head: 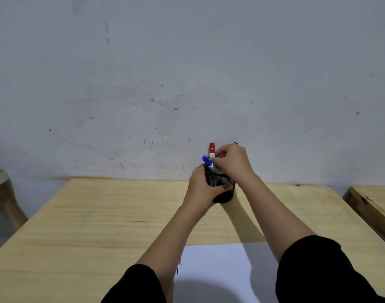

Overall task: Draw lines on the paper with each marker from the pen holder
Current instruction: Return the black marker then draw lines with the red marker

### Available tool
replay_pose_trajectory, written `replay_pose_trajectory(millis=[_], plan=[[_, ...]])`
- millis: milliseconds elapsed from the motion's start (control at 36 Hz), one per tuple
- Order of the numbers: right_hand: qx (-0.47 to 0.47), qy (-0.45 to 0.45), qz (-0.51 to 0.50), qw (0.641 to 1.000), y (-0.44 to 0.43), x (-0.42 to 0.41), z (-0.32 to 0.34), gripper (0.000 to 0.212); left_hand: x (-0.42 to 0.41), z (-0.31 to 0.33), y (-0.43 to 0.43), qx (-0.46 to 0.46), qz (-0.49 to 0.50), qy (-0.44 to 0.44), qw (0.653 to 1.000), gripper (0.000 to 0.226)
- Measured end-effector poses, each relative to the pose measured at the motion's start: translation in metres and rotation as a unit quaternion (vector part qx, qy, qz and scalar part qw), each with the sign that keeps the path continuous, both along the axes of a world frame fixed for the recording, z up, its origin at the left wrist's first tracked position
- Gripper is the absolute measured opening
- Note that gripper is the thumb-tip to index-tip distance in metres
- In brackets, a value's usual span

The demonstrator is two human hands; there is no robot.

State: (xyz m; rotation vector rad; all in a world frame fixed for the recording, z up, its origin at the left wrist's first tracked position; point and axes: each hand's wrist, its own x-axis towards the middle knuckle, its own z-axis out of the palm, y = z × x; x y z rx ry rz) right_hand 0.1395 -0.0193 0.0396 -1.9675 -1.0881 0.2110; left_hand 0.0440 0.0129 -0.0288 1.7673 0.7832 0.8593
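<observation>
Against the pen holder (222, 189), at the counter's (100, 215) far edge, the left hand (201, 184) wraps its left wall, fingers curled shut around the mesh. Just right, the blue marker (207, 162) leans up-left, cap highest. The red marker (212, 149) stands nearly upright beside it. The right hand (232, 160), above the rim and nearest, pinches the red marker's barrel. The paper (220, 270) lies well nearer the person.

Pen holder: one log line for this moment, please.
left hand: steadies pen holder | right hand: on red marker | blue marker: in holder | paper: few short lines
</observation>
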Motion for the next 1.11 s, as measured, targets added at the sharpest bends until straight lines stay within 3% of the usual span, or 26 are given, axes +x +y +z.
replay_pose_trajectory(millis=[139, 333, 611, 750, 861, 1111], plan=[[0.021, 0.034, 0.001, 0.999, -0.001, -0.001, 0.003, 0.009, -0.001, 0.002, -0.001, 0.018, 0.008, 0.020, 1.000, 0.053], [0.136, 0.124, -0.005, 0.983, -0.017, -0.001, 0.011, 0.014, -0.002, 0.007, -0.006, 0.046, 0.036, 0.053, 0.997, 0.062], [0.298, 0.085, 0.039, 0.950, -0.068, -0.023, 0.057, 0.010, -0.031, 0.039, -0.010, 0.055, 0.063, 0.076, 0.994, 0.048], [0.291, 0.050, 0.094, 0.951, -0.099, -0.039, 0.063, 0.015, -0.065, 0.092, -0.030, 0.054, 0.054, -0.087, 0.993, 0.017], [0.268, -0.016, 0.114, 0.957, -0.122, -0.054, 0.055, 0.012, -0.089, 0.127, -0.061, 0.064, -0.019, -0.178, 0.982, 0.010], [0.224, -0.100, 0.151, 0.958, -0.160, -0.075, 0.032, 0.017, -0.119, 0.128, -0.107, 0.184, -0.039, -0.066, 0.980, 0.009]])
